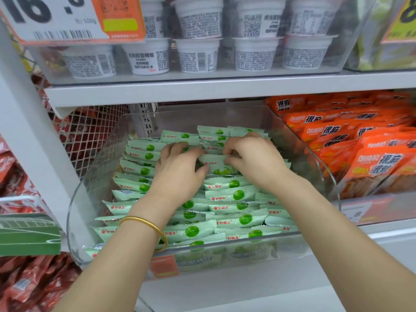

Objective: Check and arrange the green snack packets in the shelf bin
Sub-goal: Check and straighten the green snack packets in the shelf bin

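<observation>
Both hands, left hand (180, 167) and right hand (252, 158), pinch one upright green snack packet (215, 164) between curled fingers, above rows filling the clear shelf bin (94, 176).

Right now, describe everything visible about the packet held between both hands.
The held packet is a pale green, glossy wrapper with a small red logo and green fruit printed low down. It faces the camera, pinched at its upper corners by the left hand and right hand, among like packets in the clear bin.
</observation>
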The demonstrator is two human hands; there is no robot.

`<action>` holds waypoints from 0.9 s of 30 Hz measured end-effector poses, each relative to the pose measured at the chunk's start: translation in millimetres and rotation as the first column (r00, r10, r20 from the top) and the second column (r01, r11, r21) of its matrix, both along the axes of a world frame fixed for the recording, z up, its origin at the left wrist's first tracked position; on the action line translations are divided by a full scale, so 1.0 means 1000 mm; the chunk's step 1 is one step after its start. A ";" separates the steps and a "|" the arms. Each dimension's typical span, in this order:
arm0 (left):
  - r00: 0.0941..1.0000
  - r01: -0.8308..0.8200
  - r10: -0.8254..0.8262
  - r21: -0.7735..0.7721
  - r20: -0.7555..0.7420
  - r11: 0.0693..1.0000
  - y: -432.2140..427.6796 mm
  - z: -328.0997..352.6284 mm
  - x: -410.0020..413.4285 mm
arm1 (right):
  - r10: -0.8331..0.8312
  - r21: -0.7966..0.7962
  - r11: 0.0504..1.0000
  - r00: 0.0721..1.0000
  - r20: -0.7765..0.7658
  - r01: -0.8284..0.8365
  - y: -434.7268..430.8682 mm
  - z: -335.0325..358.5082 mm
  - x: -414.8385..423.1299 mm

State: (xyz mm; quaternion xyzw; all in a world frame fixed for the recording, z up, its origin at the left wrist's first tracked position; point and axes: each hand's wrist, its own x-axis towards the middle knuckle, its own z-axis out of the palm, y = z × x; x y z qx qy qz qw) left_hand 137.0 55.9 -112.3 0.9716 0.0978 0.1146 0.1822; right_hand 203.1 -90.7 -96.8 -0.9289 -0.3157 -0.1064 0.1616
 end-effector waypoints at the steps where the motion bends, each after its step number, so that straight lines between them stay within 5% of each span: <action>1: 1.000 0.000 0.000 -0.029 0.028 1.000 0.001 0.000 0.000 | 0.006 0.068 0.998 1.000 -0.010 -0.005 -0.001 0.001 0.000; 7: 0.958 0.147 -0.077 -0.244 0.276 0.959 -0.002 0.016 -0.012 | 0.048 0.490 0.865 0.989 0.140 -0.111 -0.016 0.018 -0.019; 11: 0.934 0.296 -0.125 -0.529 0.335 0.796 -0.010 0.030 -0.032 | 0.134 0.652 0.722 0.971 0.200 -0.234 -0.026 0.025 -0.032; 15: 0.931 0.328 -0.103 -0.681 0.349 0.655 -0.015 0.036 -0.047 | 0.315 0.792 0.567 0.948 0.043 -0.225 -0.036 0.024 -0.039; 19: 0.948 0.309 -0.136 -0.740 0.286 0.597 -0.014 0.035 -0.057 | 0.420 0.777 0.585 0.906 -0.046 -0.231 -0.035 0.021 -0.049; 27: 0.911 0.384 -0.336 -0.792 0.240 0.475 -0.008 0.037 -0.067 | 0.481 0.884 0.466 0.833 -0.272 0.019 -0.035 0.018 -0.055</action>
